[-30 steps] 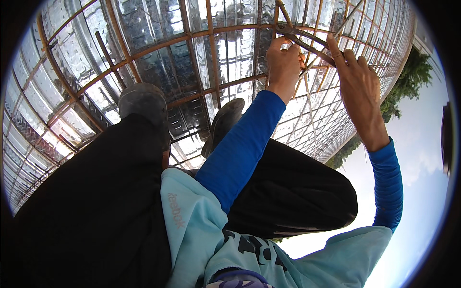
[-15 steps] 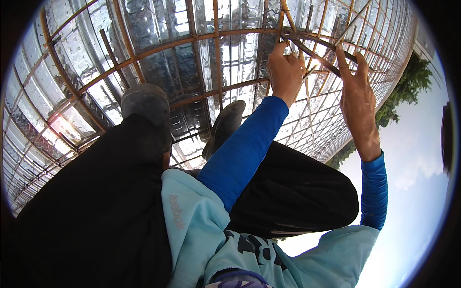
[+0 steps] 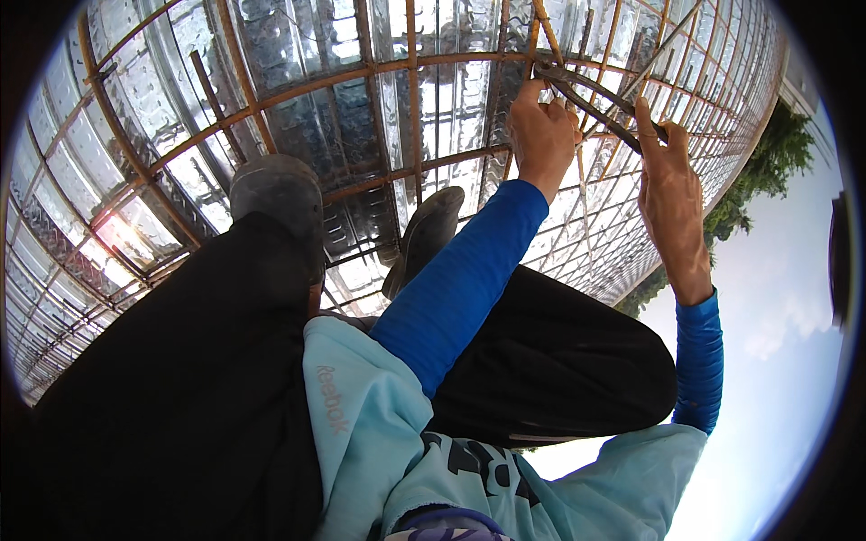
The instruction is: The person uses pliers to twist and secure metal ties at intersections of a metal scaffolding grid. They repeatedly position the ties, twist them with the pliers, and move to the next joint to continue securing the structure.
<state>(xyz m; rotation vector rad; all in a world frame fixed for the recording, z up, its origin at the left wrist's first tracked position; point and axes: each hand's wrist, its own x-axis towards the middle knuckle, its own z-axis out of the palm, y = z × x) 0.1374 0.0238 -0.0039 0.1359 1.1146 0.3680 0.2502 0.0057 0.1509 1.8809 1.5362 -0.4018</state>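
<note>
I note a dark long-handled metal pincer tool (image 3: 600, 108) lying diagonally in the upper right of frame, right hand (image 3: 669, 180) clamped on its handle, left hand (image 3: 541, 135) closed at its jaw end on the rusty rebar grid (image 3: 415, 171).

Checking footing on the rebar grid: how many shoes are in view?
2. The grey shoe stands left of centre on the rusty rebar grid; the darker shoe is right of it, beside the blue-sleeved left forearm.
</note>
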